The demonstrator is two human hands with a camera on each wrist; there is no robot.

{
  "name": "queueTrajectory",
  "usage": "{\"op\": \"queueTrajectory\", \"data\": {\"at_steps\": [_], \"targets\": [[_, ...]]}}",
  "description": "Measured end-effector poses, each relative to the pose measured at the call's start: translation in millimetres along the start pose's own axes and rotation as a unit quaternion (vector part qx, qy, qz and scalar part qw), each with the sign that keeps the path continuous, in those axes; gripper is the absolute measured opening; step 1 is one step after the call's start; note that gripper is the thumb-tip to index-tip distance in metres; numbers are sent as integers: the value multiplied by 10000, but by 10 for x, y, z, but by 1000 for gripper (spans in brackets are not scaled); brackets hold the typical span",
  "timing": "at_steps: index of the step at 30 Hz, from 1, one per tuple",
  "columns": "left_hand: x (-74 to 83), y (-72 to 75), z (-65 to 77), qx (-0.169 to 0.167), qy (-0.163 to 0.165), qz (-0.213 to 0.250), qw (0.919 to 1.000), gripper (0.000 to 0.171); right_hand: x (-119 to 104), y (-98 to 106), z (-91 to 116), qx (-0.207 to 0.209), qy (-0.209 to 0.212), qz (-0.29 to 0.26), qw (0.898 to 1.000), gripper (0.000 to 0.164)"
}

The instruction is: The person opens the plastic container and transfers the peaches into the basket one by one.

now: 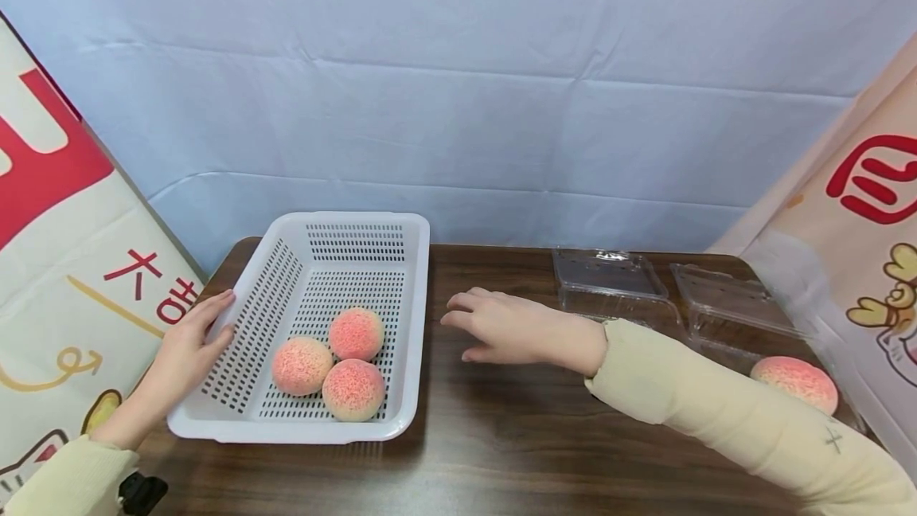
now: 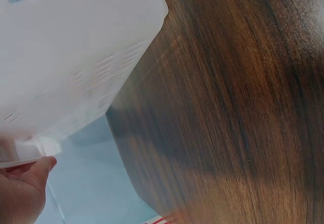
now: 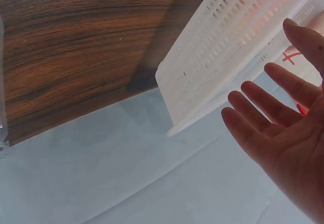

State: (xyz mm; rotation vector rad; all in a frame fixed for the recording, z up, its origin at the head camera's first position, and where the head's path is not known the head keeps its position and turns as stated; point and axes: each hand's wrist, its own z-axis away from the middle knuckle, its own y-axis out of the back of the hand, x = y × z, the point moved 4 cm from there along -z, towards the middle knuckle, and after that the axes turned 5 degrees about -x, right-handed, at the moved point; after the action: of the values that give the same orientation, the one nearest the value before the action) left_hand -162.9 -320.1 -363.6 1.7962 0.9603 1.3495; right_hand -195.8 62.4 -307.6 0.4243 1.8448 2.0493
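A white perforated plastic basket [image 1: 423, 325] stands on the left of the table. My left hand [image 1: 192, 345] grips its left rim; in the left wrist view the hand [image 2: 23, 191] shows at the rim's edge. Inside the basket, three pink-and-cream peaches [image 1: 356, 334] lie grouped toward the near end. To the right of the basket, my right hand [image 1: 505, 327] hovers over the table, holding nothing. Its fingers are spread and relaxed in the right wrist view, near the basket's side wall [image 3: 202, 67].
Two clear plastic clamshell boxes [image 1: 609, 273] stand at the back right of the brown wooden table [image 1: 501, 436]. Another peach [image 1: 795, 383] sits at the right end, partly behind the right sleeve. A pale blue cloth [image 1: 458, 102] hangs behind, with printed panels at both sides.
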Motion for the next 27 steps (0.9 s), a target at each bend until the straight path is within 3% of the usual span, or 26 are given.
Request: {"op": "queueTrajectory", "data": {"at_steps": [13,27], "targets": [[-5,-12,2,17,45,-19,10000,47,97,-11,143,-10,-214,-238,9995,47],[12,-5,14,76,37,-96,9999,47,216,-43,302,265,-359,-369,9983,48]]}}
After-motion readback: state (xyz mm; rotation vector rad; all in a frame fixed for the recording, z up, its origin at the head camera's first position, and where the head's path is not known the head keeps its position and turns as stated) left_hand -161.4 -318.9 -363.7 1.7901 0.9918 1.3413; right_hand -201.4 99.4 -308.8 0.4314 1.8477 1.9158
